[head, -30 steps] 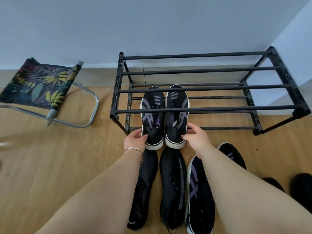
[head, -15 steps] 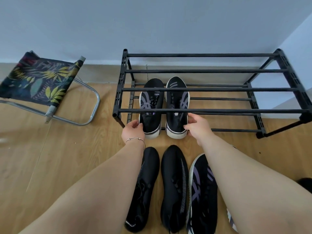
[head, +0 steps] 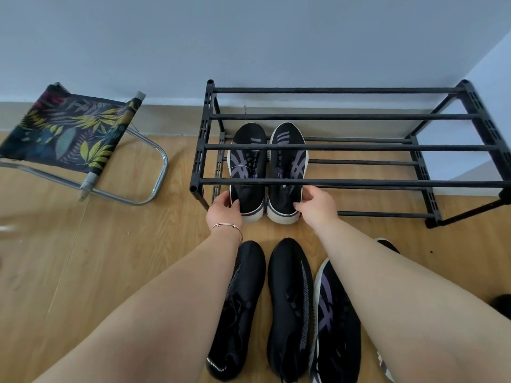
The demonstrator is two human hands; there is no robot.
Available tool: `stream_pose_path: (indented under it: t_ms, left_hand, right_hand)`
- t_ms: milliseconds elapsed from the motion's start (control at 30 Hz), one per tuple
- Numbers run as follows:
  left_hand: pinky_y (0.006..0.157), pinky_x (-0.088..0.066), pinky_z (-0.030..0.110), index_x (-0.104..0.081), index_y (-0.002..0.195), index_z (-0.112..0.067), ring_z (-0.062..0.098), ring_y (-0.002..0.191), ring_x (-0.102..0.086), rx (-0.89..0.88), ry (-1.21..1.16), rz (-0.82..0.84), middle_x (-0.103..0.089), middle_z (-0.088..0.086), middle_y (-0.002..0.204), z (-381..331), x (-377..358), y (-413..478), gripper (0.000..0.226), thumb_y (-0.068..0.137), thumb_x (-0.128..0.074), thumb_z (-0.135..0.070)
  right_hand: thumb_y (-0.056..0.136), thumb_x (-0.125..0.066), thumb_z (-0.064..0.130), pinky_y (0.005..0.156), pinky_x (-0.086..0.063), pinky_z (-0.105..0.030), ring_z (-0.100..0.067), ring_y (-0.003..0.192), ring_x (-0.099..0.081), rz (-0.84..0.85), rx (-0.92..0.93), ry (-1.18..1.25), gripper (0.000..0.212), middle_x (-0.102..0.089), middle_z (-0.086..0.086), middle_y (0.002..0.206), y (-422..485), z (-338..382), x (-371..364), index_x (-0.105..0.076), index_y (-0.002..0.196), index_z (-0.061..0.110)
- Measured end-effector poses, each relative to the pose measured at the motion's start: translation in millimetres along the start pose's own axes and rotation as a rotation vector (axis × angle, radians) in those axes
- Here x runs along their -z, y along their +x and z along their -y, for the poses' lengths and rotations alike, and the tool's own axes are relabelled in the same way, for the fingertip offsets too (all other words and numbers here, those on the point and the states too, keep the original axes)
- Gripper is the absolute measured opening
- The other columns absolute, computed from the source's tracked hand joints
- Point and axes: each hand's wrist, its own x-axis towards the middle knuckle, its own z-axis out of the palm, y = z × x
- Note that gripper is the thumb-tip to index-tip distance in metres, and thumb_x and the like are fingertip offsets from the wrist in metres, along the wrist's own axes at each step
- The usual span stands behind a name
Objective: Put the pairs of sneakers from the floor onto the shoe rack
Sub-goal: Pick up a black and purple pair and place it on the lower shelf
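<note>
A black two-tier shoe rack (head: 345,183) stands against the wall. A pair of black sneakers with purple stripes and white soles sits on its lower tier at the left end, toes to the wall. My left hand (head: 222,212) grips the heel of the left sneaker (head: 246,172). My right hand (head: 315,207) grips the heel of the right sneaker (head: 287,170). On the floor below my arms lie a plain black pair (head: 287,305) and one purple-striped sneaker (head: 336,322), partly hidden by my right arm.
A folding stool (head: 69,131) with leaf-print fabric and a metal frame stands left of the rack. More dark shoes (head: 502,305) peek out at the right edge. The floor is light wood; the wall runs behind the rack.
Both hands have pushed the striped pair further into the rack's lower tier, toward the wall. The view has shifted slightly, and the shoes on the floor sit lower in frame.
</note>
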Motion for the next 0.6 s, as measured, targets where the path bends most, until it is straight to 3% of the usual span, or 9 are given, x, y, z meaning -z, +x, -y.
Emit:
stream_pose_path:
  t_ms: [200, 333, 500, 600]
  left_hand:
    - [0.091, -0.048, 0.032, -0.054, 0.14, -0.023, 0.023, 0.117, -0.063, -0.09, 0.039, 0.07, -0.067, 0.0, 0.129, 8, 6, -1, 0.045, 0.096, -0.061, -0.019]
    - [0.101, -0.048, 0.038, -0.048, 0.145, -0.022, 0.024, 0.127, -0.057, -0.122, 0.079, 0.111, -0.06, 0.002, 0.141, 9, 12, -3, 0.053, 0.095, -0.063, -0.019]
    - [0.104, -0.046, 0.04, -0.045, 0.147, -0.021, 0.026, 0.132, -0.053, -0.149, 0.159, 0.116, -0.054, 0.004, 0.146, 10, 23, -21, 0.056, 0.094, -0.064, -0.02]
    - [0.106, -0.043, 0.038, -0.044, 0.147, -0.018, 0.026, 0.134, -0.05, -0.178, 0.219, 0.117, -0.051, 0.006, 0.149, 14, 33, -41, 0.057, 0.094, -0.064, -0.021]
  right_hand:
    - [0.094, -0.069, 0.013, 0.103, -0.053, -0.051, -0.031, 0.13, -0.058, 0.013, -0.003, 0.082, 0.059, -0.06, -0.009, 0.143, -10, -4, 0, -0.049, 0.149, 0.019]
    - [0.093, -0.071, 0.021, 0.107, -0.05, -0.041, -0.025, 0.129, -0.058, -0.043, 0.069, 0.004, 0.054, -0.064, -0.004, 0.14, -22, -8, -1, -0.054, 0.144, 0.019]
    - [0.091, -0.074, 0.022, 0.09, -0.049, -0.03, -0.021, 0.117, -0.063, -0.139, 0.119, -0.036, 0.049, -0.067, -0.003, 0.132, -43, -13, -1, -0.059, 0.137, 0.019]
    - [0.091, -0.073, 0.026, 0.095, -0.051, -0.033, -0.021, 0.119, -0.061, -0.175, 0.153, -0.107, 0.051, -0.065, -0.003, 0.133, -64, -18, -2, -0.057, 0.138, 0.018]
